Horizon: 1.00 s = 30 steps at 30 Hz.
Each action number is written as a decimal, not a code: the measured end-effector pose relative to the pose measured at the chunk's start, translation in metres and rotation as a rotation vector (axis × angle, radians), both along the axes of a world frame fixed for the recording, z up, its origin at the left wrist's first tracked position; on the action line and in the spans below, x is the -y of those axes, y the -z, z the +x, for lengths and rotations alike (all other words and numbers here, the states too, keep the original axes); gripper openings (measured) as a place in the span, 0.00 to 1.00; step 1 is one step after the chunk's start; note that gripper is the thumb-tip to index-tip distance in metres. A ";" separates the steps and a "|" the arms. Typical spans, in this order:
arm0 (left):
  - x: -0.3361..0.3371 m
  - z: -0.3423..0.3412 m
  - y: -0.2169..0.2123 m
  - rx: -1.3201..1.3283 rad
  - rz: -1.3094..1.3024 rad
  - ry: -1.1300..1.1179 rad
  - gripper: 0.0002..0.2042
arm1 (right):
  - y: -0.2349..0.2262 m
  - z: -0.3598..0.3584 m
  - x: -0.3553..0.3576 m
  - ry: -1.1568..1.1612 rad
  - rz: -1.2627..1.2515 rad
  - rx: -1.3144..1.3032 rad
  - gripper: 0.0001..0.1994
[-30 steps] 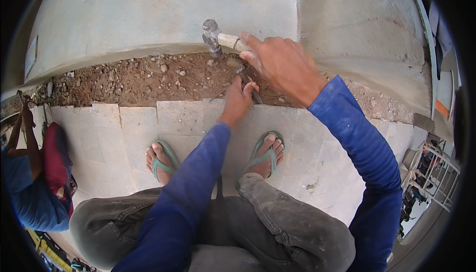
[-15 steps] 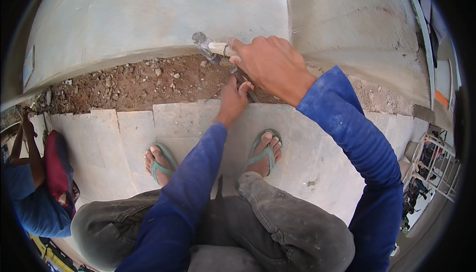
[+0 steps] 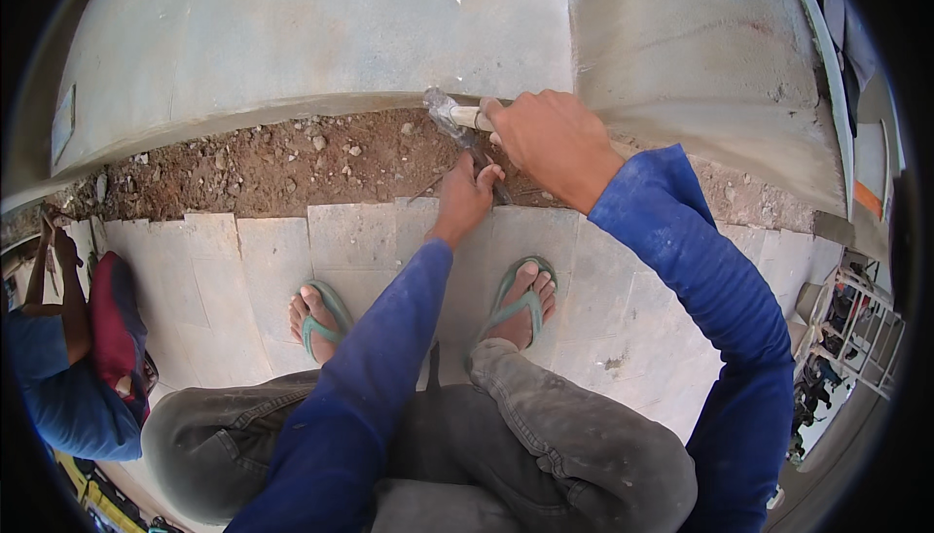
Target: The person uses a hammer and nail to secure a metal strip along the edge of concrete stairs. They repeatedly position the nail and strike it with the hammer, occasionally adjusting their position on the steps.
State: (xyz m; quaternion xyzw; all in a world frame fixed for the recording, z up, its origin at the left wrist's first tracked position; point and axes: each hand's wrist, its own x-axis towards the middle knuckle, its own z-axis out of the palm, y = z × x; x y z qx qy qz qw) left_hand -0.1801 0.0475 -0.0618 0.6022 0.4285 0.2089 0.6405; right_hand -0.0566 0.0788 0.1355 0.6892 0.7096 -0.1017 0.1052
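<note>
– Our right hand (image 3: 553, 142) is fisted round the hammer (image 3: 449, 115) handle, head poised at the wall's (image 3: 321, 37) foot; our left hand (image 3: 463, 197) pinches the chisel (image 3: 484, 165) just below it, tip in the far dirt strip (image 3: 263, 163).

– Then we keep the chisel steady, fingers clear of its top, and strike squarely.

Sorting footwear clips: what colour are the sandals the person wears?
Teal-green sandals, seen best in the head view.
</note>
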 end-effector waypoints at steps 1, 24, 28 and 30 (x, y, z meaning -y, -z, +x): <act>-0.001 0.001 0.001 -0.005 0.006 -0.003 0.09 | -0.003 0.000 -0.004 -0.058 -0.052 0.089 0.14; -0.003 0.002 0.025 -0.004 0.052 0.010 0.10 | -0.008 -0.009 0.005 0.155 0.163 -0.170 0.13; 0.002 0.002 0.001 -0.013 0.148 0.018 0.10 | 0.004 0.000 0.007 -0.020 -0.006 0.059 0.14; -0.006 0.002 -0.001 -0.026 0.095 0.025 0.10 | -0.017 -0.004 -0.004 0.089 0.013 -0.058 0.13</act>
